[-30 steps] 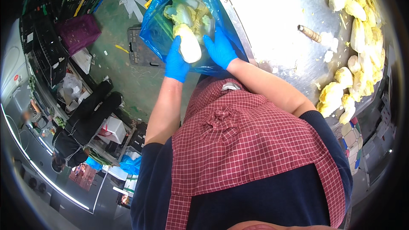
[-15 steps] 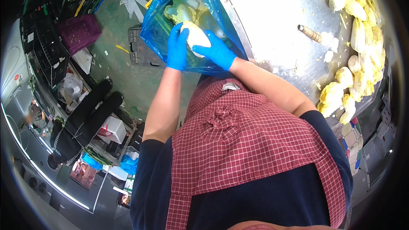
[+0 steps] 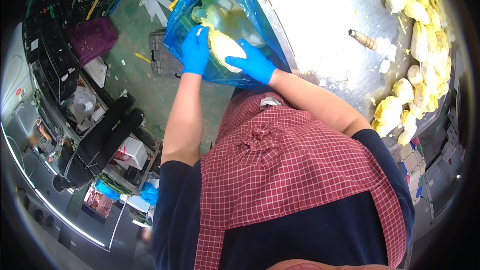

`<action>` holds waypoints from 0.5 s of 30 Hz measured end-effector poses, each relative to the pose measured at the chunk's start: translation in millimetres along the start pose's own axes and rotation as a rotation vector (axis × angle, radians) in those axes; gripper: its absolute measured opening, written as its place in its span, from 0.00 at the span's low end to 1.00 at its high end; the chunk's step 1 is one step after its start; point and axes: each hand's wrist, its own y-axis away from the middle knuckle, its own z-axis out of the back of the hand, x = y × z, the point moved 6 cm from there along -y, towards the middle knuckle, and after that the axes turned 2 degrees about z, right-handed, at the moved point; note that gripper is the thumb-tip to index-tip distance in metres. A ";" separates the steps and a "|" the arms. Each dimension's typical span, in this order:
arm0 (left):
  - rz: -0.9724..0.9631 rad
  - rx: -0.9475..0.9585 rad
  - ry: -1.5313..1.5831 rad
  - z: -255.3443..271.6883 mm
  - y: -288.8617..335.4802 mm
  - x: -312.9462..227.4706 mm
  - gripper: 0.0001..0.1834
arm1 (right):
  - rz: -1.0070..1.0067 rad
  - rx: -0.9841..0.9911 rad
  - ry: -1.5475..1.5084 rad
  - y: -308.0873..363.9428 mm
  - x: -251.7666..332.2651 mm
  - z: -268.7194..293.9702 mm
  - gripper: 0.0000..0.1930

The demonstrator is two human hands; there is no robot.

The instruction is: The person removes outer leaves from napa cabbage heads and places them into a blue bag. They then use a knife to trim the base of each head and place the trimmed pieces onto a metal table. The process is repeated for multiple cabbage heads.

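Over an open blue plastic bag (image 3: 175, 25), my right hand (image 3: 256, 64), in a blue glove, holds a pale yellow Chinese cabbage (image 3: 227, 52) from its right side, thumb across the white part. My left hand (image 3: 195, 52), also gloved in blue, is closed at the cabbage's upper left. A small pale bit of leaf shows at its fingertips. Inside the bag lie loose cabbage leaves (image 3: 215, 17), partly hidden by the hands and the held cabbage.
To the right is a shiny metal table (image 3: 320, 25) with a tan wrapped handle (image 3: 363, 39) on it. Several Chinese cabbages (image 3: 420, 45) line its far right edge. Black crates (image 3: 55, 55) stand at left, and a dark flat tray (image 3: 162, 60) lies on the green floor.
My left hand has moved left, from the cabbage's side to its upper left end, with a bit of leaf at the fingers. The right hand keeps its hold, and the cabbage has shifted slightly.
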 end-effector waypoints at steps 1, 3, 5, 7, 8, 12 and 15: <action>0.052 -0.029 0.033 0.4 -3.1 8.7 0.15 | 0.025 0.013 -0.113 -1.1 0.2 -2.2 0.31; 0.047 -0.123 -0.140 0.2 -0.8 13.8 0.20 | -0.078 -0.006 -0.186 1.1 1.2 1.3 0.32; 0.155 -0.124 0.019 -7.6 12.7 0.8 0.22 | -0.053 -0.075 -0.101 -1.9 -2.8 8.4 0.31; 0.359 -0.039 0.416 -30.3 32.2 0.8 0.26 | -0.027 -0.099 0.086 -0.2 5.1 11.9 0.30; 0.344 -0.053 0.441 -42.2 45.5 -6.0 0.27 | -0.017 -0.109 0.179 1.5 7.3 12.0 0.29; 0.302 -0.077 0.553 -60.0 64.8 -19.6 0.30 | 0.028 -0.090 0.266 3.0 4.2 8.7 0.26; 0.268 -0.020 0.608 -62.8 62.9 -16.3 0.30 | 0.029 -0.069 0.205 3.4 3.2 6.6 0.26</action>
